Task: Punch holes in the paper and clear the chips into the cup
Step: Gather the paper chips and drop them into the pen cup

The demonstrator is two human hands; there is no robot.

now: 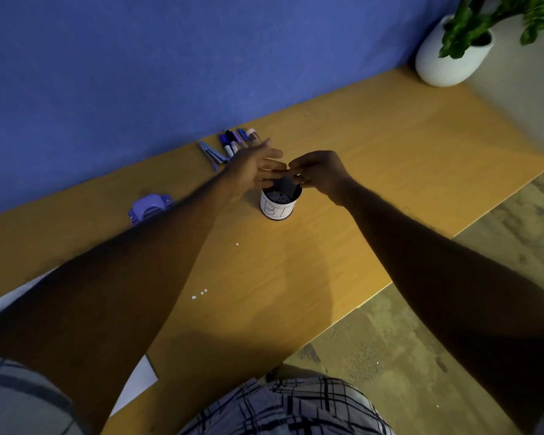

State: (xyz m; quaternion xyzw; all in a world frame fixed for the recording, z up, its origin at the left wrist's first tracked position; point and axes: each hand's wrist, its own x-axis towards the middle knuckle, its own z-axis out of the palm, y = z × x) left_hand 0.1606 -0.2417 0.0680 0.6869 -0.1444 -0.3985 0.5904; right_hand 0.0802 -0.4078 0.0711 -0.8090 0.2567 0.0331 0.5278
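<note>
A white cup (277, 208) with handwriting on it stands mid-table. Both hands hover just over its rim. My left hand (256, 166) is flat, fingers stretched out and apart, palm turned toward the other hand. My right hand (319, 172) pinches a small dark flat piece (288, 185) that dips into the cup's mouth. A purple hole punch (150, 207) sits to the left near the wall. White paper (137, 379) lies at the near left, mostly hidden under my left arm. A few white chips (199, 294) and one more chip (237, 244) lie on the wood.
Several pens and markers (234, 141) and a blue stapler (212, 155) lie along the blue wall behind the cup. A white plant pot (446, 58) stands at the back right corner. The table's edge (390, 279) runs diagonally on the right, with floor beyond.
</note>
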